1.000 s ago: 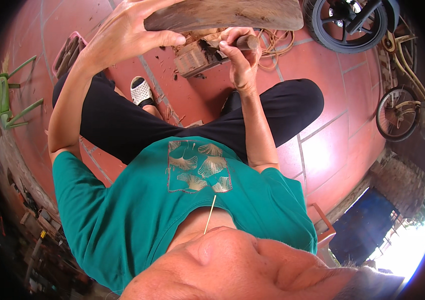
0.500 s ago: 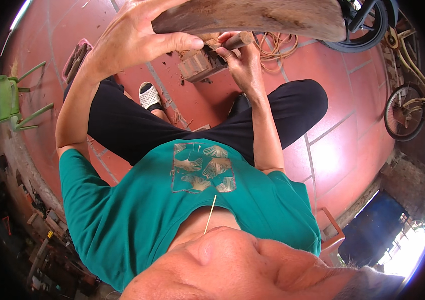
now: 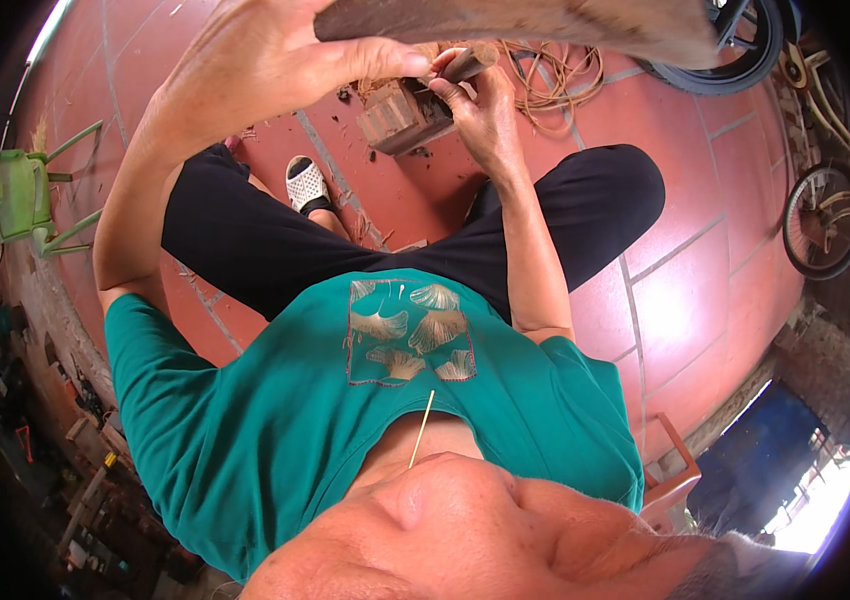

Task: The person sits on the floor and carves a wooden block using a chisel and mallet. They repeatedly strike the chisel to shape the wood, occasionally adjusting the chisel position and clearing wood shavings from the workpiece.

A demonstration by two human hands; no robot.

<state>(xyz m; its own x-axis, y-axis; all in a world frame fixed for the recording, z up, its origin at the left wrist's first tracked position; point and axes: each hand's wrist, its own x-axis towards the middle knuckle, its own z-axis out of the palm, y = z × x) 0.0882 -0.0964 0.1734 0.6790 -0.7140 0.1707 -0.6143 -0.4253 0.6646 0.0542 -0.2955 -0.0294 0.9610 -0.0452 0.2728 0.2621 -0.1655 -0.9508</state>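
Stool (image 3: 30,195), green and small, stands at the far left on the red tiled floor (image 3: 690,290), well apart from the seated person. Next comes the left hand (image 3: 265,65), raised high with the fingers wrapped round the near end of a long brown wooden piece (image 3: 515,20) — the thumb lies along its lower edge and the wood runs off to the right across the top of the view. Below the hand, a white sandal (image 3: 307,185) shows beside the black trouser leg. Just right of centre a squarish wooden block (image 3: 400,115) sits on the floor among shavings, under the wooden piece. The right hand (image 3: 480,105) is closed round a small dark tool (image 3: 465,65) — its tip is pressed up against the underside of the wood, close to the left thumb. Behind it lies a loose coil of tan strips (image 3: 555,80). Farther right a black tyre (image 3: 730,50) stands at the top edge, and a bicycle wheel (image 3: 825,220) at the right rim. A thin pale stick (image 3: 422,428) crosses the teal shirt near the chin.
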